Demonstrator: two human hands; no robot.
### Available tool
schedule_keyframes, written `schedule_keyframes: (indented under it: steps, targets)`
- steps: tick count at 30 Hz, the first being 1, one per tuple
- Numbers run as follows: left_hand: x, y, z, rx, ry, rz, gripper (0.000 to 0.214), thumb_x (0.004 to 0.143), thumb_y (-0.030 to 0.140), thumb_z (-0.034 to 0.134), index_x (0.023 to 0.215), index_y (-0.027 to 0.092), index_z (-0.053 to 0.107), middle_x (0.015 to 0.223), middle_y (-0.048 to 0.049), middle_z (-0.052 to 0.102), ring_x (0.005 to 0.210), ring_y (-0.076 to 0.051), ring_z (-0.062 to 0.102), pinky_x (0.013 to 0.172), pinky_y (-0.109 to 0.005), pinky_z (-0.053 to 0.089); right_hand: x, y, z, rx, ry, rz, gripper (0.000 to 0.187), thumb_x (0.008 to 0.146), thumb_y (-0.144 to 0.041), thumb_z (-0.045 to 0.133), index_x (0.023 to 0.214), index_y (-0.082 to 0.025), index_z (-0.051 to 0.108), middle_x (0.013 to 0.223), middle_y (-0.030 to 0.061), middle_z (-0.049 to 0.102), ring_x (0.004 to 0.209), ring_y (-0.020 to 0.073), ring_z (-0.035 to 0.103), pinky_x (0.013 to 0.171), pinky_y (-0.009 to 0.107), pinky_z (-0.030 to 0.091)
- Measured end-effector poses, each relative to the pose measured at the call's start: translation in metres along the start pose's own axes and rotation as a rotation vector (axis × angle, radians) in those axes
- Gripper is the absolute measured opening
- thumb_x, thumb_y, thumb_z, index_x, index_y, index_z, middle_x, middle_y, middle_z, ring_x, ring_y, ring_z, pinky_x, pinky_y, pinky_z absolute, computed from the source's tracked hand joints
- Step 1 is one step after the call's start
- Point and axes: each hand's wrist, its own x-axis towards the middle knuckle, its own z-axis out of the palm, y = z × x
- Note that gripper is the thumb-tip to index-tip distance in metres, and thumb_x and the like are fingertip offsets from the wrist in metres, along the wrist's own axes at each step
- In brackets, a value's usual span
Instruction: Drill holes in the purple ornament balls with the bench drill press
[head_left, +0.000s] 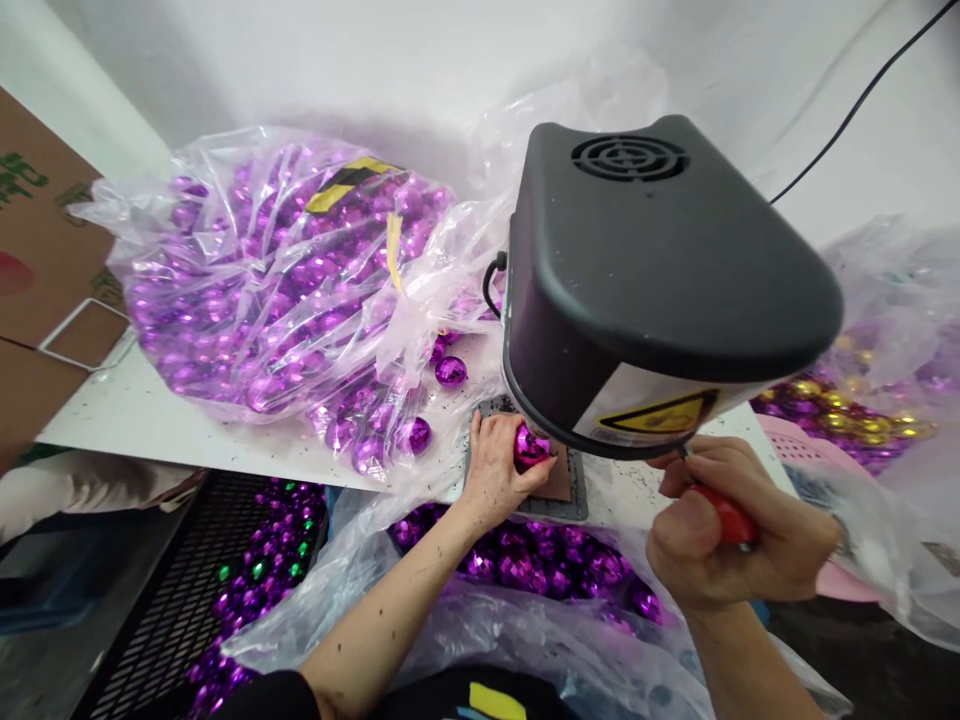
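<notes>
A shiny purple faceted bauble [532,447] sits in the closed fingers of my left hand [493,462], just over the dark base plate [571,490] of a black machine. The black housing [667,260] with a round vent and a yellow warning label overhangs the plate and hides part of it. My right hand [739,525] is wrapped around a red handle [724,515] at the housing's lower right edge. Dark specks dot the plate and my left forearm. Loose purple baubles [451,372] lie on the white table left of the plate.
A large clear bag [285,290] of purple baubles covers the table's left side. Below the table edge, an open bag holds more baubles [525,560]. A black mesh crate [161,590] stands lower left, a pink basket [802,445] at right, a cardboard box [52,260] far left.
</notes>
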Motion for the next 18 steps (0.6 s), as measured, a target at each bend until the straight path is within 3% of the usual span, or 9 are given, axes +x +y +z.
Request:
schedule_keyframes:
  steps: [12,18]
  targets:
    - [-0.001,-0.001,0.0,-0.01,-0.012,-0.001,0.037,0.083,0.035,0.074,0.118,0.025,0.066,0.112,-0.0087,0.068,0.117,-0.031,0.059,0.112,-0.057,0.041,-0.006,0.003,0.008,0.004,0.111,-0.071,0.007,0.085,-0.024,0.055,0.083,-0.02,0.061,0.062,0.0009,0.053,0.063,0.0166,0.056,0.059,0.034,0.044]
    - [0.0,-0.001,0.0,0.001,0.0,0.009,0.037,0.083,0.034,0.074,0.117,0.025,0.066,0.112,-0.0091,0.069,0.117,-0.032,0.059,0.113,-0.059,0.039,-0.021,0.013,0.009,0.002,0.067,-0.044,0.011,0.081,-0.023,0.057,0.09,-0.022,0.063,0.068,0.0013,0.057,0.068,0.018,0.059,0.063,0.036,0.05]
